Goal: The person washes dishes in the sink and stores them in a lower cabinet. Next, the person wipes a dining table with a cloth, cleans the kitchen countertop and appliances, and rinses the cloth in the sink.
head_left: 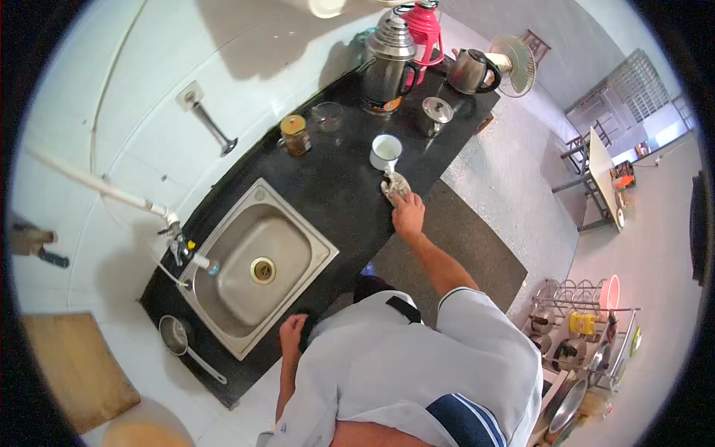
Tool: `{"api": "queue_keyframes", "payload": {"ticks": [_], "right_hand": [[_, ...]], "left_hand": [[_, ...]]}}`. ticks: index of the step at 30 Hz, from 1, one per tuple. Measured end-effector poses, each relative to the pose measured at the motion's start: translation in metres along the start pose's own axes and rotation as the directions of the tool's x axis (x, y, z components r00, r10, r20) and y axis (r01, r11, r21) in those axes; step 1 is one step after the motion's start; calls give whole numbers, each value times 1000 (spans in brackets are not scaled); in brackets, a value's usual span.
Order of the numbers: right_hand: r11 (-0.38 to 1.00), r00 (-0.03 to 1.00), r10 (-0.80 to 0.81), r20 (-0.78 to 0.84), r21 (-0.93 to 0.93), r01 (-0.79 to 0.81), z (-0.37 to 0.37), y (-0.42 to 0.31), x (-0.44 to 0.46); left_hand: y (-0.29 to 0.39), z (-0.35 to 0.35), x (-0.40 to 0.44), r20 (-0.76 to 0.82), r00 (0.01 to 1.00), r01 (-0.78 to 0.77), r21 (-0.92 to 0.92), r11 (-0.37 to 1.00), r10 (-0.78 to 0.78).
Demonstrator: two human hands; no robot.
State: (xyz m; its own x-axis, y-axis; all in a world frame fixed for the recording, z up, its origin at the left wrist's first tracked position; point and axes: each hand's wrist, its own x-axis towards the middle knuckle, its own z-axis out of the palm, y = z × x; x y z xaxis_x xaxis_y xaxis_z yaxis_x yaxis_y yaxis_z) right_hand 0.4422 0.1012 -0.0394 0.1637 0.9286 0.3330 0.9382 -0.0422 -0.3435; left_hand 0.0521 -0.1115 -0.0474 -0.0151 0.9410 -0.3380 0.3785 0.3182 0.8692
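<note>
The right hand's grip (pixel 408 214) is closed around a crumpled cloth (pixel 395 188), which sits over the right edge of the dark counter (pixel 335 190). Just beyond the cloth is a white mug (pixel 386 152), standing upright with its handle toward the cloth; whether the two touch, I cannot tell. The left hand (pixel 293 330) is near the body, beside the counter's near edge and close to the sink (pixel 242 249); I cannot tell whether its grip is released or clenched.

Farther along the counter, beyond the mug and to its right, stands a lidded cup (pixel 437 112). A kettle (pixel 468 72) is at the far right, with a steel flask (pixel 386 71) to its left and a pink flask (pixel 426 31) behind that. Left of the mug are a yellow-lidded jar (pixel 296 138) and a clear bowl (pixel 328 117). A tap (pixel 179 246) is at the sink's left side, and a dipper (pixel 176 337) lies at the counter's left end.
</note>
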Motion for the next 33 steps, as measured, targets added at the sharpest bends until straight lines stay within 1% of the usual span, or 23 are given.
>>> {"api": "queue_keyframes", "payload": {"ticks": [2,3,4,5,6,8,9,10,11,13,15,16,18,19,21,22,23,25,26,29,30,32,33], "right_hand": [[999,999,-13,53,-46,15,4,-3,-1],[998,988,-41,148,-31,46,-2,-9,-6],[989,979,-145,146,10,145,4,-7,-17],[979,966,-201,164,23,200,5,-11,-25],[962,947,-265,184,115,247,1,-10,-31],[935,933,-320,163,214,283,-5,-3,-32],[930,928,-324,182,241,278,-5,2,-31],[930,928,-323,186,244,274,-5,5,-30],[926,925,-315,210,282,251,-6,6,-27],[920,922,-310,234,320,228,-9,6,-22],[934,927,-258,271,317,167,-11,2,-21],[935,933,-245,263,318,156,-12,1,-21],[937,941,-228,249,318,143,-12,-1,-22],[941,948,-216,235,310,137,-13,-1,-23],[939,957,-195,213,321,120,-14,-4,-24],[936,962,-190,194,330,119,-15,-5,-25],[937,963,-191,193,330,120,-15,-5,-25],[926,964,-199,174,356,127,-13,-5,-25],[922,962,-212,172,361,139,-12,-5,-23],[926,948,-247,200,338,170,-11,-2,-24],[928,957,-221,190,344,146,-12,-2,-23],[932,968,-189,166,339,124,-7,-3,-22],[919,957,-234,174,361,159,-1,-2,-21]], "left_hand": [[65,28,39,11,998,-54,51,997,54],[91,43,62,38,999,0,-27,1000,1],[114,60,87,65,997,53,-107,993,-46],[127,83,114,8,999,-29,-187,982,31],[136,108,145,-58,993,-116,-262,958,105],[168,149,205,-138,965,-237,-105,966,222],[198,161,226,-105,981,-165,-17,986,162],[219,176,245,-122,971,-209,-17,978,205],[226,198,267,-122,981,-167,-127,978,152],[244,232,296,-93,996,0,-120,993,-12],[238,266,315,-72,984,156,-99,983,-164],[220,282,328,-74,983,160,-91,983,-167],[183,306,350,-216,960,148,-147,978,-178],[177,305,356,-213,962,146,-137,980,-173],[166,297,362,-92,993,-71,-1,997,71],[217,275,328,-76,997,-31,-173,984,18],[220,269,321,-76,997,-32,-173,984,19],[216,250,315,-88,995,-74,-390,918,43],[210,236,312,-54,990,-141,-290,947,131],[210,195,285,-57,984,-180,-276,944,171],[213,178,271,-55,981,-195,-264,945,187],[204,145,249,-89,985,-165,-306,938,145],[199,126,237,-97,989,-137,-348,927,110]]}}
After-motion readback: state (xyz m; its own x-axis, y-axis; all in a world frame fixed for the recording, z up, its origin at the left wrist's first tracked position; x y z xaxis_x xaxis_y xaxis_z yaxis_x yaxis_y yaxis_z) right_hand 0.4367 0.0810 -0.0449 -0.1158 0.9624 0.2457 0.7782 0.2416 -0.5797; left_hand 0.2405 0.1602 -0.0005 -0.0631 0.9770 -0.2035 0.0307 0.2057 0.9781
